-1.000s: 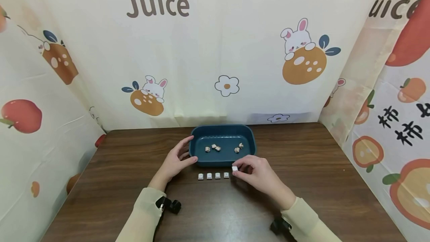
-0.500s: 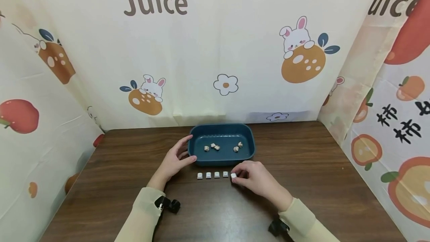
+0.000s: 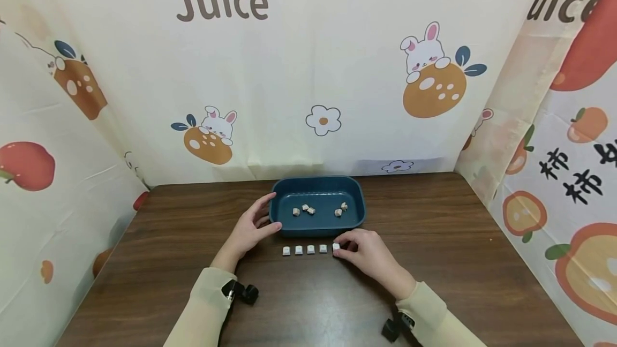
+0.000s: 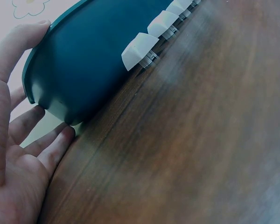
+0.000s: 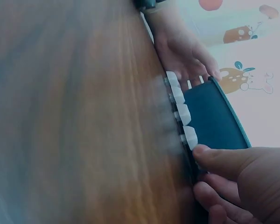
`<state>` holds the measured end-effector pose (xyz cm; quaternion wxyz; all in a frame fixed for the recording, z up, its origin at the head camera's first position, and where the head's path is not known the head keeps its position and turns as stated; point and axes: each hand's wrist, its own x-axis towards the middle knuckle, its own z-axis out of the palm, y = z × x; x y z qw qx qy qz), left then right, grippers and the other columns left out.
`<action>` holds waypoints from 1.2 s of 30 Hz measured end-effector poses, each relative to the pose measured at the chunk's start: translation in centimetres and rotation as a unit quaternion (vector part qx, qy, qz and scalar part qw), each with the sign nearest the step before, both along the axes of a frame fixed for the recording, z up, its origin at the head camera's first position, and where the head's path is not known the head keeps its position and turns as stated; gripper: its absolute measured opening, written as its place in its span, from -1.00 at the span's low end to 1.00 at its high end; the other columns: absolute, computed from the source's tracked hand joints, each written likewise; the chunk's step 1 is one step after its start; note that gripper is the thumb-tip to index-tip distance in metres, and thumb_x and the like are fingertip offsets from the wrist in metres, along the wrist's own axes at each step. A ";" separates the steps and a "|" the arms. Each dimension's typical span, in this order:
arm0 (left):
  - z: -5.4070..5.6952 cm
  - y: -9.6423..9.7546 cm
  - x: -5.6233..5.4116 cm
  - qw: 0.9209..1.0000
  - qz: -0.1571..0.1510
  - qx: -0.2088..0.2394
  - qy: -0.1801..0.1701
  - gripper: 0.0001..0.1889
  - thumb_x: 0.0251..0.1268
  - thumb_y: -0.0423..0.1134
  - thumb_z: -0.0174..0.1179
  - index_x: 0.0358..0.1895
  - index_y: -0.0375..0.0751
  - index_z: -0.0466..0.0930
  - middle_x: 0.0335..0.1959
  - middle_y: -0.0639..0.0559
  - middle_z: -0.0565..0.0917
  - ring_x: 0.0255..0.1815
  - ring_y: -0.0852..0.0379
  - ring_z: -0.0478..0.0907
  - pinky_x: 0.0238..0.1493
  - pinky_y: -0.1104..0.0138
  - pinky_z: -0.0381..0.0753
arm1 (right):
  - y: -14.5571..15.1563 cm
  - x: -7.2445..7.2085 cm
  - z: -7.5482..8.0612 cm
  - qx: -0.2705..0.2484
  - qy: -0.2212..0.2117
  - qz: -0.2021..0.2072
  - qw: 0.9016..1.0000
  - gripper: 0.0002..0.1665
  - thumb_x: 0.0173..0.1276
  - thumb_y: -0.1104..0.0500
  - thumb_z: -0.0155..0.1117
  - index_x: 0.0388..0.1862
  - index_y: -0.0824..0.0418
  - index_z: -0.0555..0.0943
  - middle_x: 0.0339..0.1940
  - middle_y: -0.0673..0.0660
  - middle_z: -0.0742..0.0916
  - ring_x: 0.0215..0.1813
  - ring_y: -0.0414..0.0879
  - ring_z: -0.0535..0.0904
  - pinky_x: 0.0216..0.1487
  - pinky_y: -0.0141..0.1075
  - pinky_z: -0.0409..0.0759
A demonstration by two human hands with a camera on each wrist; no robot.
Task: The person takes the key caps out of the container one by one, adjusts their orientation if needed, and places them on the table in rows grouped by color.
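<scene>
At the right end of a short row, my right hand (image 3: 368, 253) pinches a white keycap (image 3: 336, 247) between thumb and fingers; the thumb hides it in the right wrist view. Several more white keycaps (image 3: 310, 249) stand in line to its left, with clear stems under them in the left wrist view (image 4: 140, 49). Behind the row is a dark blue tray (image 3: 318, 232) holding several small beige pieces (image 3: 310, 211). My left hand (image 3: 248, 232) touches the tray's left end, its fingers spread and fairly straight, thumb near the front corner.
Everything stands on a dark wood-grain table (image 3: 299, 304). A printed curtain (image 3: 289, 68) rises right behind the tray, and others close off both sides. Black wrist cameras (image 3: 248, 294) hang at both sleeves, close above the table.
My right hand has lowered the keycap to the right end of the row, then shifted it slightly toward the tray. My left hand has stayed at the tray.
</scene>
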<state>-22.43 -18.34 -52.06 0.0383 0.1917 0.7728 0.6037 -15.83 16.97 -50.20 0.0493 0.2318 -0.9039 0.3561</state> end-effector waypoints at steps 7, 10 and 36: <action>-0.2 0.0 -0.3 1.000 -0.002 0.001 0.004 -0.20 0.50 -0.27 0.44 0.71 -0.05 0.28 0.72 -0.18 0.29 0.60 -0.38 0.40 0.55 -0.24 0.42 | -0.2 0.0 -0.4 0.005 0.005 -0.004 1.000 -0.81 0.33 0.11 0.69 -0.11 0.00 0.86 -0.23 -0.10 0.82 -0.32 -0.35 0.63 -0.29 -0.36 0.68; -0.1 0.0 -0.3 1.000 -0.002 0.002 0.005 -0.20 0.50 -0.28 0.44 0.71 -0.05 0.28 0.72 -0.17 0.29 0.60 -0.37 0.40 0.55 -0.24 0.42 | -0.1 -0.1 -0.5 0.003 0.010 -0.005 1.000 -0.81 0.34 0.09 0.69 -0.11 -0.01 0.86 -0.23 -0.11 0.82 -0.31 -0.35 0.62 -0.29 -0.36 0.67; -0.1 -0.1 -0.1 1.000 -0.005 0.001 0.003 -0.18 0.49 -0.25 0.46 0.72 -0.05 0.27 0.72 -0.16 0.28 0.60 -0.38 0.40 0.53 -0.26 0.42 | -0.2 0.1 -1.3 -0.001 0.031 -0.017 0.999 -0.74 0.28 0.12 0.73 -0.08 0.07 0.88 -0.21 -0.06 0.82 -0.34 -0.37 0.61 -0.34 -0.40 0.65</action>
